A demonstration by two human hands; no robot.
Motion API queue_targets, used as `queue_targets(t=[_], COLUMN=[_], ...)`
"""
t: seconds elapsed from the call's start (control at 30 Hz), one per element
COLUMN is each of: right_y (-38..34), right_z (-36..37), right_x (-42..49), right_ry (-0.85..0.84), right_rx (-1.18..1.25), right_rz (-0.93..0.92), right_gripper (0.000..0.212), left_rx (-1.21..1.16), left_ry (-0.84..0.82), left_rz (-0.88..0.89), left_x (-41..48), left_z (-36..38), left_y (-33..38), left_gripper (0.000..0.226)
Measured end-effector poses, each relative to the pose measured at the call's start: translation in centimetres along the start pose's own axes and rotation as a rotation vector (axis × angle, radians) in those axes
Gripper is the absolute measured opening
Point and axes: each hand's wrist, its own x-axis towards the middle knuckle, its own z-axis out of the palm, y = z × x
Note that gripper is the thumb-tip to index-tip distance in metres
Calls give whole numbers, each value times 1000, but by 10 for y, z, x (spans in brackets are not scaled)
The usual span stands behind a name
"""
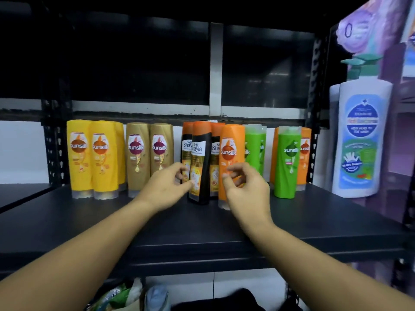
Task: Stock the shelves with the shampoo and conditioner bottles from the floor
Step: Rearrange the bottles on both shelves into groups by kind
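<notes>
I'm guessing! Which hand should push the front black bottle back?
Probably left. The left hand is beside the front black bottle, thumb near it; the right hand sits before the front orange bottle.

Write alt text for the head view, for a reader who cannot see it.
Two hands reach over a dark shelf toward a row of bottles. The left hand is beside a black bottle, the right hand before an orange bottle; both hold nothing. Yellow bottles, gold bottles and green bottles stand alongside.
</notes>
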Motion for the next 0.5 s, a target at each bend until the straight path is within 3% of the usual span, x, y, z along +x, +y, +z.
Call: queue_targets(t=[0.1,0.2,0.27,0.37,0.5], right_y=[7,17,27,36,41], right_z=[-9,-12,-8,-2,2], right_x=[11,24,29,29,29], right_ry=[164,31,-91,-151,-145], right_rx=[-188,-339,-348,-215,-130], right_rz=[34,209,292,328,320], right_gripper=[59,111,132,144,142], left_rx=[-53,-160,-196,-209,-208], left_ry=[-48,-92,-67,-19,-49], left_rz=[-64,-85,-70,-43,-45], left_x=[13,22,23,19,21], left_z=[11,22,31,43,44], left_y=[19,26,25,16,2], left_gripper=[74,87,91,94,95])
